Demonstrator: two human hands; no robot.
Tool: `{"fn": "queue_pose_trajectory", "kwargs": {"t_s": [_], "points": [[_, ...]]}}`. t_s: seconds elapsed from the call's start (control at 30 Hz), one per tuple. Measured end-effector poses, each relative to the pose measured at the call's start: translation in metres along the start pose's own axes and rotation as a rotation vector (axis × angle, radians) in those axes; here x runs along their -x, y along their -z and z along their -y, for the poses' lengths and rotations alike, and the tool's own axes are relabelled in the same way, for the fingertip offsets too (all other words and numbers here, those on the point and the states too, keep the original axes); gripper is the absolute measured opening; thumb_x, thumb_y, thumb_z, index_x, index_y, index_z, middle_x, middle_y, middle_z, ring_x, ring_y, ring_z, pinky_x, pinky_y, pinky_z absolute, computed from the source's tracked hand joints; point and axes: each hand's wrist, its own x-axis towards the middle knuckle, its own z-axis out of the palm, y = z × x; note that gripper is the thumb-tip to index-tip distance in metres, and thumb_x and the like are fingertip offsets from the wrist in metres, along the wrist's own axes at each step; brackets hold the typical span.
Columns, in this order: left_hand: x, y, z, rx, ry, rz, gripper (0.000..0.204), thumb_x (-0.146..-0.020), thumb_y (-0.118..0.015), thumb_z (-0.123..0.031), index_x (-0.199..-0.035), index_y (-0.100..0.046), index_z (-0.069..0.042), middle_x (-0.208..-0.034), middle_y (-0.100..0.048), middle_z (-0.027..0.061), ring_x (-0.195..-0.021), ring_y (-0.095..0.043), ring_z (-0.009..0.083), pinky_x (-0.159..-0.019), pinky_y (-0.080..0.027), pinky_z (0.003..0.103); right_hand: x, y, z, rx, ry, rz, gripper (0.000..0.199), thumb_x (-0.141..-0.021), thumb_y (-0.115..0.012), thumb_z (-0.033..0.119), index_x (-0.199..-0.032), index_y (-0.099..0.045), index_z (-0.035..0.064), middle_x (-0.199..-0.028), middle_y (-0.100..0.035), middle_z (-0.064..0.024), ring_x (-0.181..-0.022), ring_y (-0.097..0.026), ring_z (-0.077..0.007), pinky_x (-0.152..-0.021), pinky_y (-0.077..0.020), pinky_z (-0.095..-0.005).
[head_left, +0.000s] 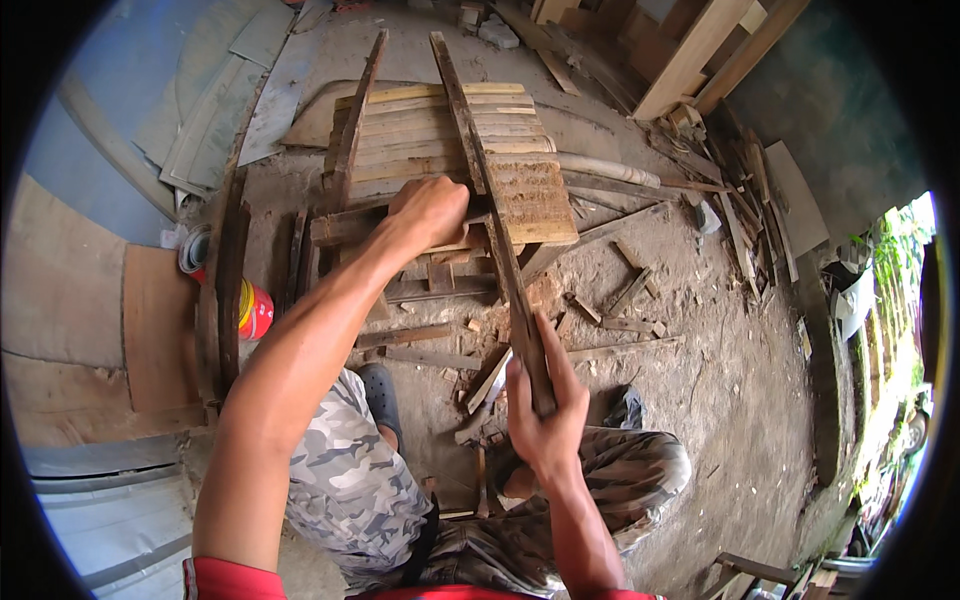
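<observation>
A long dark wooden strip slants from the far side of the work down toward me. My right hand is closed around its near end, thumb on one side and fingers on the other. My left hand makes a fist over a short wooden crosspiece, beside the long strip; what its fingers hold is hidden. To the left, a second dark strip runs away from me. Both strips lie over a stack of pale slats, which has a rough brown board at its right.
Wood offcuts litter the dirt floor. A wooden-handled tool lies between my legs. At the left are a red and yellow can and leaning boards. Loose timber lines the right wall.
</observation>
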Motion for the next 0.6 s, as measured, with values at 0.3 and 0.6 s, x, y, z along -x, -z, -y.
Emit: {"fn": "queue_pose_trajectory", "kwargs": {"t_s": [0.3,0.6], "points": [[0.001,0.035,-0.023,0.021,0.077,0.153,0.017,-0.08,-0.052,0.01,-0.065,-0.059,0.004,-0.057,-0.053,0.0108,-0.049,-0.05,0.0155,-0.041,-0.042,0.031,0.039,0.017,0.013,-0.072,-0.157,0.002,0.055,-0.092,-0.059,0.0,-0.145,-0.046,-0.0044,-0.112,-0.072,-0.0175,-0.087,-0.065,-0.0092,-0.077,-0.0533,-0.0254],[-0.004,0.024,-0.015,0.067,0.088,0.094,0.007,-0.077,-0.064,0.002,-0.073,-0.066,0.007,-0.069,-0.065,0.0201,-0.06,-0.062,0.0243,-0.055,-0.052,0.039,0.055,0.046,0.021,-0.042,-0.205,0.013,0.053,-0.09,-0.062,0.004,-0.141,-0.05,-0.0073,-0.111,-0.072,-0.019,-0.093,-0.066,-0.0123,-0.084,-0.0522,-0.0263]]}}
